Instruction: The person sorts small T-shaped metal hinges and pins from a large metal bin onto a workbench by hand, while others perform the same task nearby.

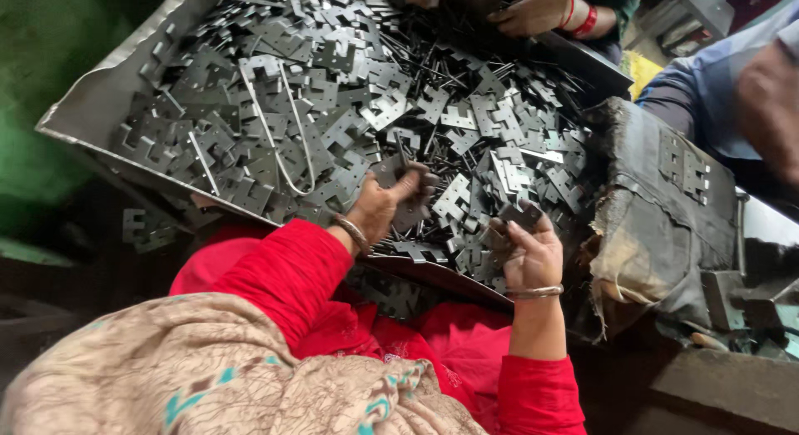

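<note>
A big flat metal tray (pixel 87 102) is heaped with several dark stamped hinge plates (pixel 333 102) and thin metal pins (pixel 449 69). My left hand (pixel 384 203), in a red sleeve with a bangle, pinches a dark hinge plate (pixel 389 167) at the tray's near edge. My right hand (pixel 531 250), also bangled, grips another hinge plate (pixel 520 213) just to the right, over the pile.
Another person's hand (pixel 533 14) with red bangles rests at the tray's far edge. A person in a blue sleeve (pixel 707 85) stands at right. A worn padded block (pixel 666 193) carrying hinge plates sits right of the tray. A bent wire (pixel 287 135) lies on the pile.
</note>
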